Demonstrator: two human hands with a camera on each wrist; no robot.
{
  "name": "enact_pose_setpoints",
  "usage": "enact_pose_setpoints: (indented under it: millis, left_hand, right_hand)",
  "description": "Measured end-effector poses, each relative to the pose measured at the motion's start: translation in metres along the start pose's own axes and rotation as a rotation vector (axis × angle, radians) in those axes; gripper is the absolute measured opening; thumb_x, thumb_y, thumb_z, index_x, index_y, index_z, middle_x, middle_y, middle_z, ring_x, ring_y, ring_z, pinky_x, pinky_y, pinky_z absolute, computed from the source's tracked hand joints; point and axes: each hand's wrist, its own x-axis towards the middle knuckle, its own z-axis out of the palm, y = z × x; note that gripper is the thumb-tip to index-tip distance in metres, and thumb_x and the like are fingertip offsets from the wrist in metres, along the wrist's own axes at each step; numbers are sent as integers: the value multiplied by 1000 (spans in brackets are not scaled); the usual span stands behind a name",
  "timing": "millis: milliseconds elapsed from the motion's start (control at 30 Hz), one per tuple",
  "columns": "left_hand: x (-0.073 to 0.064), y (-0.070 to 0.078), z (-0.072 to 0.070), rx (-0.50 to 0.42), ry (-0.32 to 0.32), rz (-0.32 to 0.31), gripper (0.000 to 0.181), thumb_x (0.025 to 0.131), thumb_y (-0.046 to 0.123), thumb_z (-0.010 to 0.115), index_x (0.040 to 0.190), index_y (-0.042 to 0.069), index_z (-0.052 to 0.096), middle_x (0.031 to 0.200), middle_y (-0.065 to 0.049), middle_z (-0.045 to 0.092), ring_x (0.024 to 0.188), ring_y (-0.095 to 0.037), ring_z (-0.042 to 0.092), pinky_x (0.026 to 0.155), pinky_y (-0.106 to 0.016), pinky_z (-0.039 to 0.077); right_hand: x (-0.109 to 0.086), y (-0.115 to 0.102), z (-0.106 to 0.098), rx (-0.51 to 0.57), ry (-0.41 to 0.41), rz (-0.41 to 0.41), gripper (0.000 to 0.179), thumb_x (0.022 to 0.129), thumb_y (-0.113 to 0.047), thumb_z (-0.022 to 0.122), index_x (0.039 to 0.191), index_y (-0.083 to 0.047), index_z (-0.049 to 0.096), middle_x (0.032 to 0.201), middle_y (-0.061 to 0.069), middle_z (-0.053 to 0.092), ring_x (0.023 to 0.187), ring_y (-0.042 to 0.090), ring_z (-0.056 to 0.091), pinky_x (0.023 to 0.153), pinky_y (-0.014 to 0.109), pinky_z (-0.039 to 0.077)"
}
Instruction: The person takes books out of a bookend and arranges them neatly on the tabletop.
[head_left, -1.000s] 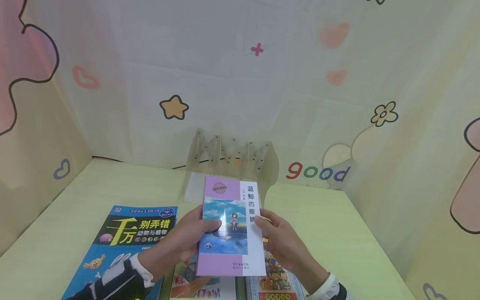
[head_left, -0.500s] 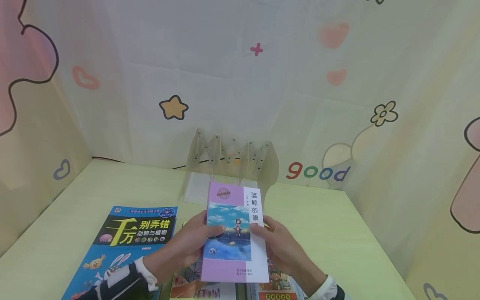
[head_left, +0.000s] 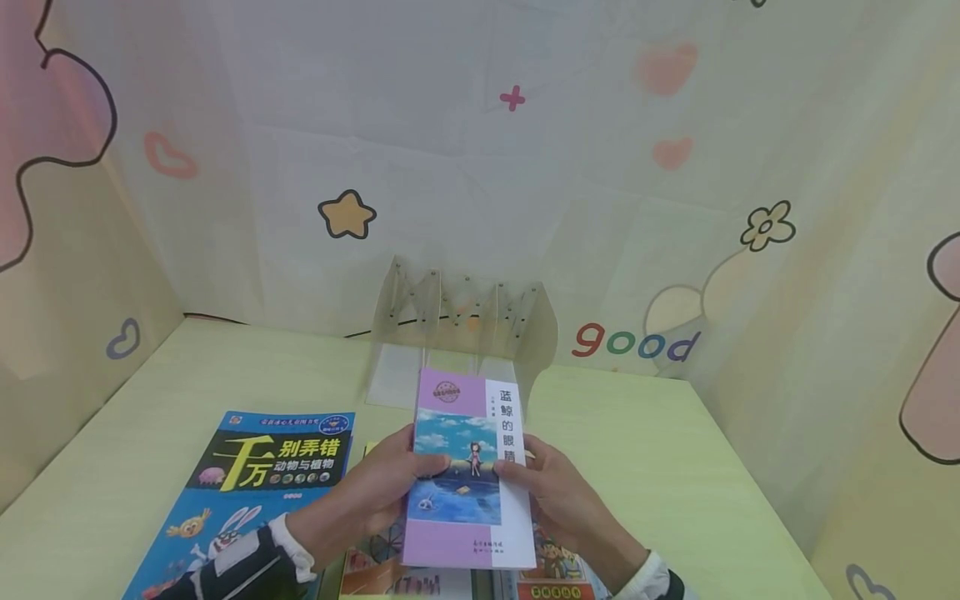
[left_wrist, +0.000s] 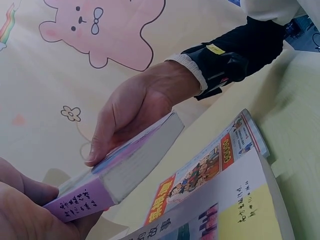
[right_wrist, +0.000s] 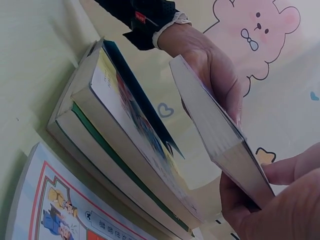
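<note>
Between both hands is a thick paperback book [head_left: 457, 500] with a pink and white cover and a blue sea picture. My left hand [head_left: 382, 479] grips its left edge, thumb on the front cover. On the opposite edge, my right hand [head_left: 562, 492] pinches it with the thumb on top and the fingers behind. The right wrist view shows the page block [right_wrist: 215, 120] held clear of the books below. Under it lie a stack of books [right_wrist: 120, 135] and a book with a red label [left_wrist: 195, 175], partly hidden in the head view.
A blue book [head_left: 247, 500] with a pig and a rabbit lies at the left of the pale yellow table [head_left: 675, 483]. Behind the held book stands a clear folding bookend rack [head_left: 465, 317] with several dividers. A printed curtain [head_left: 450, 125] closes off the back and sides.
Both hands have lowered the pink and white book a little, toward me and slightly right. Both still grip it by its sides. The other books have stayed in place.
</note>
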Motion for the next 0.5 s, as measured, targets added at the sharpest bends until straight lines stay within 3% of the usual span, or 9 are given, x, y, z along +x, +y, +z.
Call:
enact_pose_setpoints:
  millis: [500]
  left_hand:
    - [-3, -2, -8, 20, -70, -8, 61, 103, 6, 55, 158, 3, 28, 129, -20, 64, 108, -35, 70, 85, -53, 61]
  right_hand:
    - [2, 8, 5, 1, 27, -3, 57, 106, -14, 58, 153, 4, 32, 126, 22, 69, 108, 36, 72, 89, 46, 60]
